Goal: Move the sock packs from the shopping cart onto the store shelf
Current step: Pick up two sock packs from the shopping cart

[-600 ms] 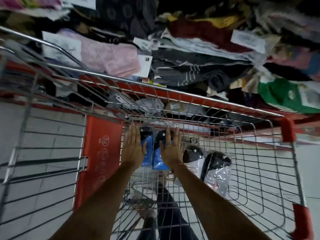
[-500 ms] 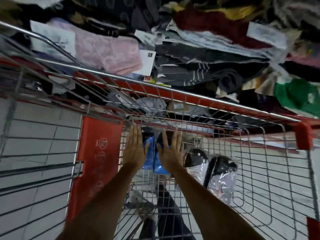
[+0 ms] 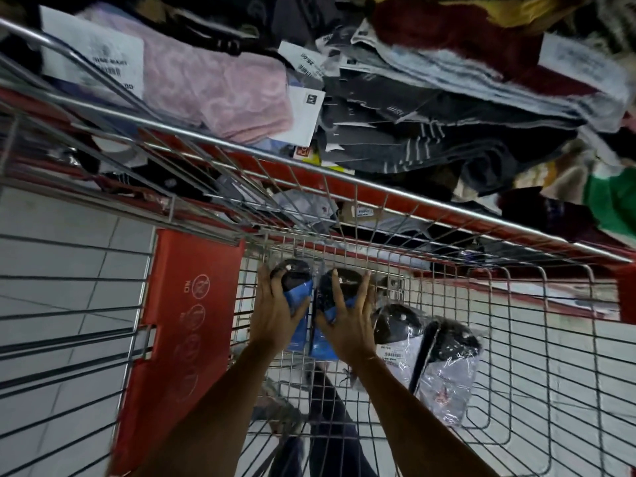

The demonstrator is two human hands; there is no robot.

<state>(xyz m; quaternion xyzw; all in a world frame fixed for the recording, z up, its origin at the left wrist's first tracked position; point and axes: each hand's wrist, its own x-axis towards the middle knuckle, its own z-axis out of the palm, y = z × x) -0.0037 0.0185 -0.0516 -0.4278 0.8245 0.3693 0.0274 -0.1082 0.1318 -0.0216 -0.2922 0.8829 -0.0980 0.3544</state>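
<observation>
Sock packs sit four in a row on the wire floor of the silver shopping cart (image 3: 447, 215) below me. Two have blue card sleeves and black toes: my left hand (image 3: 275, 315) is curled around the left blue-sleeved sock pack (image 3: 296, 287), fingers wrapped over its outer edge and thumb on its face, and my right hand (image 3: 349, 325) grips the right blue-sleeved sock pack (image 3: 339, 282) the same way, fingers spread across it. The two packs touch each other between my hands. Just beside my right hand lie two clear-plastic sock packs (image 3: 444, 366) with black toes, one overlapping the other; a small white sticker on the nearer one is too blurred to read.

A red plastic seat flap (image 3: 186, 325) with round white symbols stands at the left of the basket. Beyond the cart's front rail runs the red-edged store shelf (image 3: 361, 191), heaped with folded goods: a pink fluffy towel (image 3: 220, 94), dark grey striped socks (image 3: 430, 146), a maroon cloth (image 3: 447, 39) and a green piece (image 3: 612, 208). White paper tags (image 3: 303, 113) with barcodes lie among them, their print unreadable. The cart's wire front and rail stand between my hands and that shelf.
</observation>
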